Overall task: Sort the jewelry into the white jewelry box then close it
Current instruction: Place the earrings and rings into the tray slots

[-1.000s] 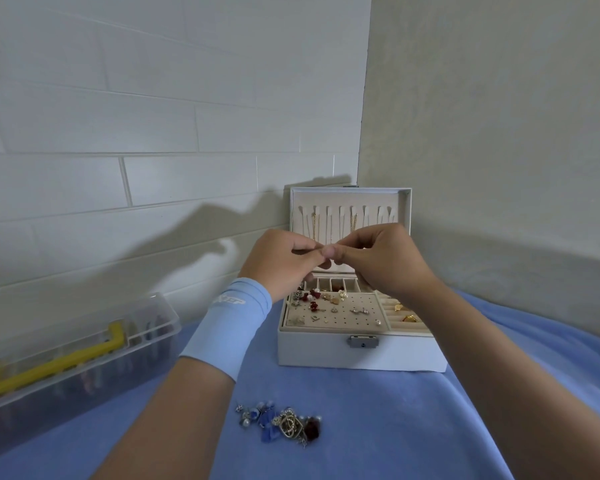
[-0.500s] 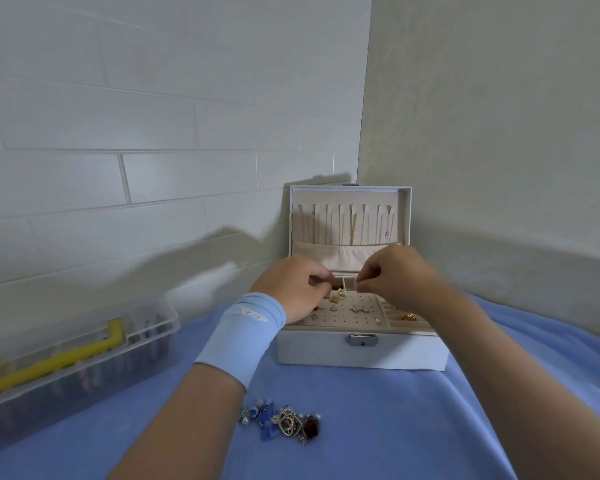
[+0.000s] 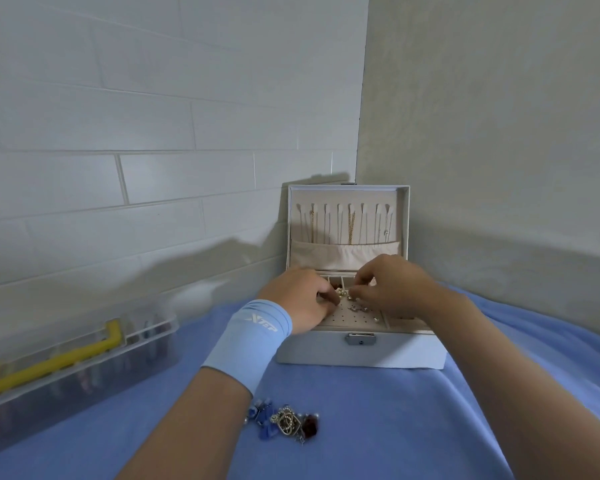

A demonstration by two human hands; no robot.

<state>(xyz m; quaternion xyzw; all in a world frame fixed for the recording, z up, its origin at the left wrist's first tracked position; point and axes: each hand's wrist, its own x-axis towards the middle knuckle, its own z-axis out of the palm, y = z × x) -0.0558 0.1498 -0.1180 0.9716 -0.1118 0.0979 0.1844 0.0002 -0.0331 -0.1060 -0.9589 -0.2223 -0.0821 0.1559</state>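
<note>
Nearest: loose jewelry pile (image 3: pixel 284 422) on the blue cloth (image 3: pixel 378 427), with blue beads, a gold ring-shaped piece and a dark red stone, just beside the left forearm. That forearm wears a light blue wristband (image 3: pixel 253 336).

Left edge, mid-distance: clear plastic case (image 3: pixel 66 362) with a yellow handle, lid shut, contents blurred.

Beyond the pile: white jewelry box (image 3: pixel 361 351), open, metal latch on the front wall facing the person. It sits on the cloth in the corner of the two walls.

Both hands are over the box's perforated earring panel. Left hand (image 3: pixel 300 303): fingers curled, tips at a pearl earring (image 3: pixel 342 292) — actual grip cannot be told. Right hand (image 3: pixel 392 289): thumb and forefinger pinch the same earring from the other side. A few small studs lie on the panel just beside the fingertips.

Farthest: upright lid (image 3: pixel 349 195) — thin chains hang from hooks above a cloth pocket.
</note>
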